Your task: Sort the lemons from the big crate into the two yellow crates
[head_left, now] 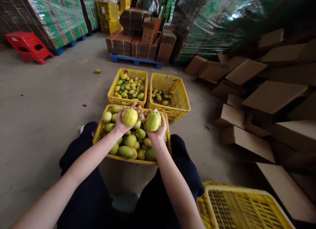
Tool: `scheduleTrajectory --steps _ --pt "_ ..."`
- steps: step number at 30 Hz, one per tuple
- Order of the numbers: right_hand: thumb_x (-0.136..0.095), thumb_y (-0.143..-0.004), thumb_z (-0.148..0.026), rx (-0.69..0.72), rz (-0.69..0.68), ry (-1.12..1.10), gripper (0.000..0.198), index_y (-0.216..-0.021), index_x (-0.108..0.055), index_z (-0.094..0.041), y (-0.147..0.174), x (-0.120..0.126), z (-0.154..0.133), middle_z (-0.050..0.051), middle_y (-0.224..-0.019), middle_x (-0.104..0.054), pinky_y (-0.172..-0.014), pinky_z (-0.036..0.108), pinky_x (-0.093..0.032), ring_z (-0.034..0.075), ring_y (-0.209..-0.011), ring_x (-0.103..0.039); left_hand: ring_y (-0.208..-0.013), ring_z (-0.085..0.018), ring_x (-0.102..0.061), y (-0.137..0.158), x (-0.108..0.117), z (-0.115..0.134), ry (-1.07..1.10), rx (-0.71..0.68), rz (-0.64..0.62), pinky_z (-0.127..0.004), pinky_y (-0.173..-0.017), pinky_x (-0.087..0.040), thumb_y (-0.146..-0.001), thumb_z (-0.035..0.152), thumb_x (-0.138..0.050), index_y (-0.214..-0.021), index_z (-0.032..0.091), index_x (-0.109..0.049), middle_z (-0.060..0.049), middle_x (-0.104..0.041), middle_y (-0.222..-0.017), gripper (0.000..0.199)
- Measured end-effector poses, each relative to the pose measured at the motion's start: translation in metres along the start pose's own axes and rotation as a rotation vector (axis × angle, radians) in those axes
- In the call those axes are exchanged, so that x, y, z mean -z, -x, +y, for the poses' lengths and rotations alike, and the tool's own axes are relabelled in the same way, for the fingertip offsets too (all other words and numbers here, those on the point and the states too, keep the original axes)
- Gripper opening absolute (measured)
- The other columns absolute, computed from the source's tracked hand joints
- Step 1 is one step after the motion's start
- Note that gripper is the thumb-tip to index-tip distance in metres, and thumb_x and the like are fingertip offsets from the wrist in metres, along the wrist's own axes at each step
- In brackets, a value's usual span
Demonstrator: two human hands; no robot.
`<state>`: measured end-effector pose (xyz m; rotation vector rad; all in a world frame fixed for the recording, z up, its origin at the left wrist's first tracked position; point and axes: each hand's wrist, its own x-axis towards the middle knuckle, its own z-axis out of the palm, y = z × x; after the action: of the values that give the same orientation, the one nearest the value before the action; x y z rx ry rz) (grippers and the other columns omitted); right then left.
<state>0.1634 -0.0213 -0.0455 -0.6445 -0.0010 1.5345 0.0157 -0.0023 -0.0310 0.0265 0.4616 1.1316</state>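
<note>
My left hand (119, 124) is palm up with a round yellow lemon (129, 117) resting in it, the fingers spread beyond the fruit. In my right hand (158, 133) sits a greener, bumpy lemon (153, 120), with thumb and fingers curved around its sides. Both hands are over a yellow crate (138, 161) between my knees. Green and yellow lemons (130, 141) of mixed sizes fill that crate, and my hands and forearms hide some of them.
Behind stand a yellow crate of smaller lemons (128, 88) and another crate (181, 95) with fewer. A yellow crate (237, 189) is at lower right. Cardboard boxes (274, 94) pile up on the right. A red stool (29, 46), loaded pallet (135, 60) and person (148, 1) are farther back.
</note>
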Motion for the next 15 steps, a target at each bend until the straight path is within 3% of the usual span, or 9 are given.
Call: scheduleTrajectory --steps 8,15 --pt "-0.048 -0.099 -0.034 -0.015 0.018 0.041 0.037 -0.126 -0.072 -0.025 0.0036 -0.0055 -0.0026 0.001 -0.091 -0.082 -0.090 0.043 -0.064 0.022 -0.075 -0.077 -0.110 -0.025 -0.077 -0.0004 0.0014 -0.0003 -0.040 -0.040 0.057 -0.038 -0.093 -0.062 -0.103 0.035 -0.037 -0.147 0.021 -0.061 -0.010 -0.079 -0.121 0.052" --pt "-0.057 -0.086 -0.023 0.044 0.002 0.070 0.039 -0.120 -0.075 -0.021 -0.0010 -0.0007 0.0021 0.002 -0.088 -0.081 -0.093 0.043 -0.064 0.022 -0.076 -0.076 -0.114 -0.028 -0.075 -0.0017 0.0014 -0.0011 -0.063 -0.044 0.066 -0.044 -0.096 -0.062 -0.101 0.030 -0.040 -0.140 0.021 -0.065 -0.010 -0.080 -0.117 0.048"
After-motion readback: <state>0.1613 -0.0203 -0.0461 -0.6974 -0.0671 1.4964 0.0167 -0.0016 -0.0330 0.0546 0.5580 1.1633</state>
